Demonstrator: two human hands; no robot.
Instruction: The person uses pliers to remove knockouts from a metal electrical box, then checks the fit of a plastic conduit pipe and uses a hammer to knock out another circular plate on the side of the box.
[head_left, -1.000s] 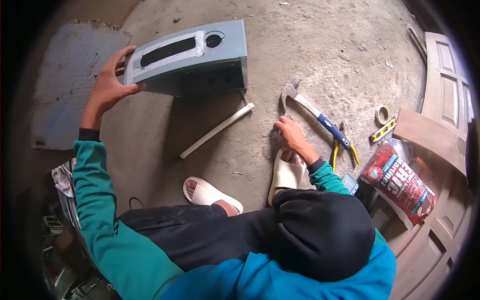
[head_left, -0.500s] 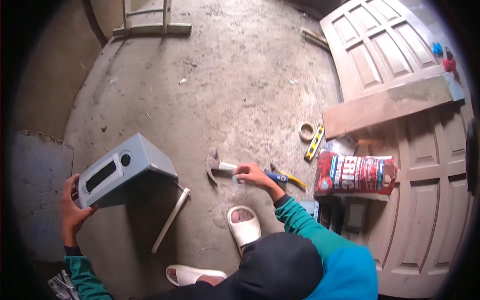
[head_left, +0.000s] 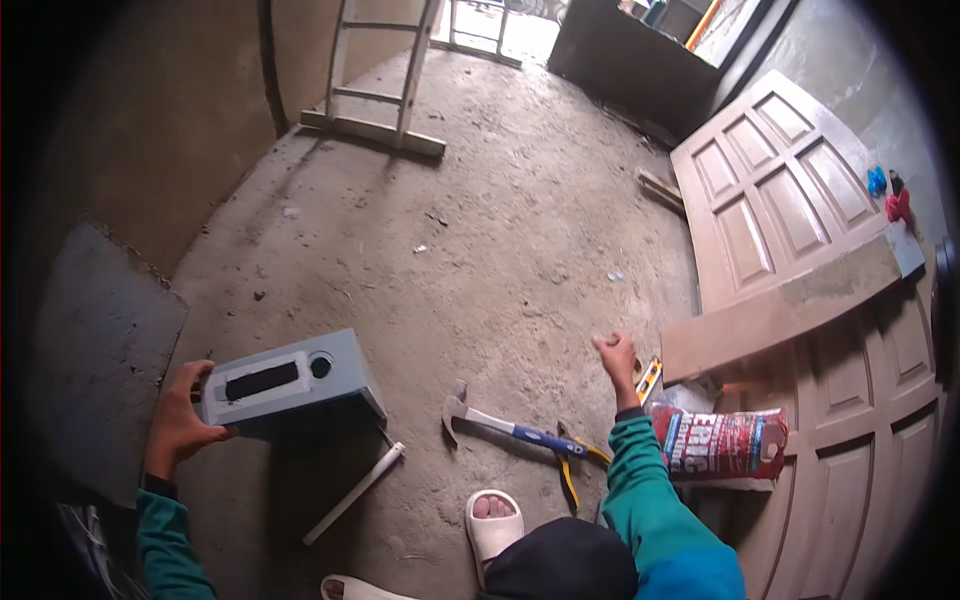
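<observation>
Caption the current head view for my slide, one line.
Left hand grips a grey box; right hand extends beyond a claw hammer and yellow-handled pliers lying on the rough floor.

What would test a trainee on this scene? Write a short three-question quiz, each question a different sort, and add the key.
1. Multiple choice: What does the left hand hold?
A) a door
B) a red bag
C) a grey box

2. True or false: The hammer lies on the floor, apart from the grey box.

3. Fill the blank: The pliers near the hammer have ____ handles.

Key: 1. C; 2. True; 3. yellow.
</observation>
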